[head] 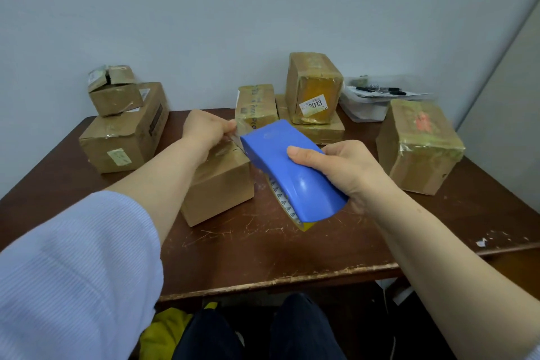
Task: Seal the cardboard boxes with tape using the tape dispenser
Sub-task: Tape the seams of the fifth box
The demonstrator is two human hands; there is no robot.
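1. The right grip [344, 169] clasped the blue dispenser [286, 172] from its right side, thumb laid over the shell and fingers wrapped beneath. It held it tilted above the desk [292, 251], nose pointing up and away.
2. A yellow roll [306, 225] showed under the dispenser's near end, below and left of that grip.
3. The left grip [204, 128] pinched the end of the clear tape [235, 137], which ran a short way from its fingertips to the dispenser's nose.
4. Directly beneath the left grip and wrist, a plain box [222, 184] sat on the desk, just left of the dispenser. Whether the grip touched it could not be told.
5. Left of the left grip stood a large box [125, 137] with a small box [117, 93] on top, its flaps ajar.
6. Beyond both grips, by the wall, a taped box [255, 105] stood just behind the dispenser's nose. Beside it a flat box [318, 128] carried an upright box [314, 88] labelled 3013.
7. Right of the right grip sat another taped carton [420, 149]. Beyond it lay a clear tray [365, 108] holding pens [380, 90].
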